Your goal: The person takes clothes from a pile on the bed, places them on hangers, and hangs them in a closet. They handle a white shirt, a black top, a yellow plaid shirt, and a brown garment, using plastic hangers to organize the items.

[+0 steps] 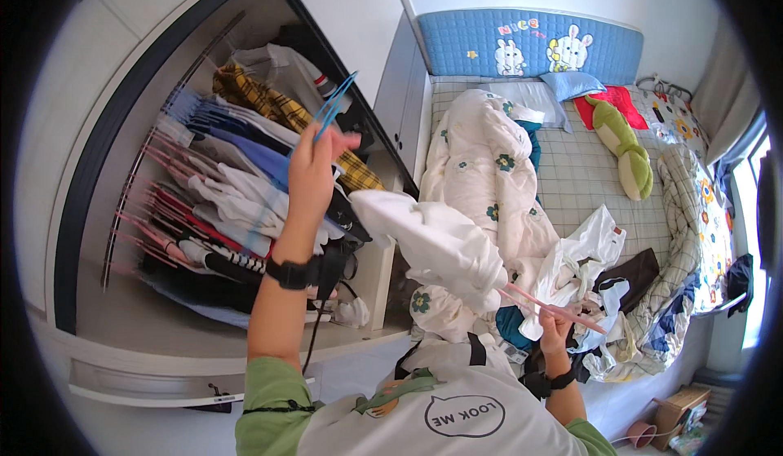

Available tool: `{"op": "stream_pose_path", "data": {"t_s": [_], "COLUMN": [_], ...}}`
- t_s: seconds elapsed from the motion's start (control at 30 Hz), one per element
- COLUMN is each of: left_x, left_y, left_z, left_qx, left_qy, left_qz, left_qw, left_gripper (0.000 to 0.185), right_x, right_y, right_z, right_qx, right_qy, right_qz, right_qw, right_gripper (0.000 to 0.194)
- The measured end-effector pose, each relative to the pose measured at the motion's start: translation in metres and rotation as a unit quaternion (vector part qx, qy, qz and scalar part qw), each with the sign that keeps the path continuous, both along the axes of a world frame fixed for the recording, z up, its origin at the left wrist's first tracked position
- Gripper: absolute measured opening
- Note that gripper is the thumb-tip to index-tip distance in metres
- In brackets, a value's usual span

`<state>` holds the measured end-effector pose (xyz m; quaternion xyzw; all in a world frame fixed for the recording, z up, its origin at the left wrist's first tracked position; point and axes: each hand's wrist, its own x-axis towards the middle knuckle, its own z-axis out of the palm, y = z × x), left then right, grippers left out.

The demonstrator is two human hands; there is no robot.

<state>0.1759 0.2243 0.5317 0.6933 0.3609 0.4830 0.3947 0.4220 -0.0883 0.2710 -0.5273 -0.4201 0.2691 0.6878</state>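
My left hand (315,156) is raised before the wardrobe, its fingers closed on blue hangers (333,104); how many is not plain. Down at the right, my right hand (553,327) grips a pink hanger (569,314). A white garment (449,245), blurred, hangs over the space between my hands and touches the pink hanger. Behind my left arm, clothes on pink and blue hangers fill the rail (131,177), among them a yellow plaid garment (269,101) and white ones.
The bed holds a flowered quilt (477,150), a green plush toy (621,141), a red cloth (627,110) and a pile of loose clothes (581,254). The wardrobe's base ledge (348,349) runs at the lower left. A pink bin (641,434) stands on the floor at the lower right.
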Motion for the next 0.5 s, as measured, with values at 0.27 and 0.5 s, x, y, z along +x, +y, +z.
{"op": "stream_pose_path", "data": {"t_s": [0.27,0.5], "left_x": [0.033,0.058], "left_y": [-0.075,-0.085], "left_z": [-0.121,-0.123], "left_qx": [-0.166,-0.023], "left_qy": [-0.143,0.005], "left_qz": [0.196,0.123], "left_qw": [0.956,0.992], "left_gripper": [0.034,0.032], "right_x": [-0.008,-0.015], "right_y": [-0.039,-0.012], "right_z": [0.033,0.044], "right_qx": [-0.087,-0.176], "right_qy": [0.031,0.315], "right_qz": [0.011,0.112], "right_qw": [0.996,0.926], "right_gripper": [0.049,0.046]}}
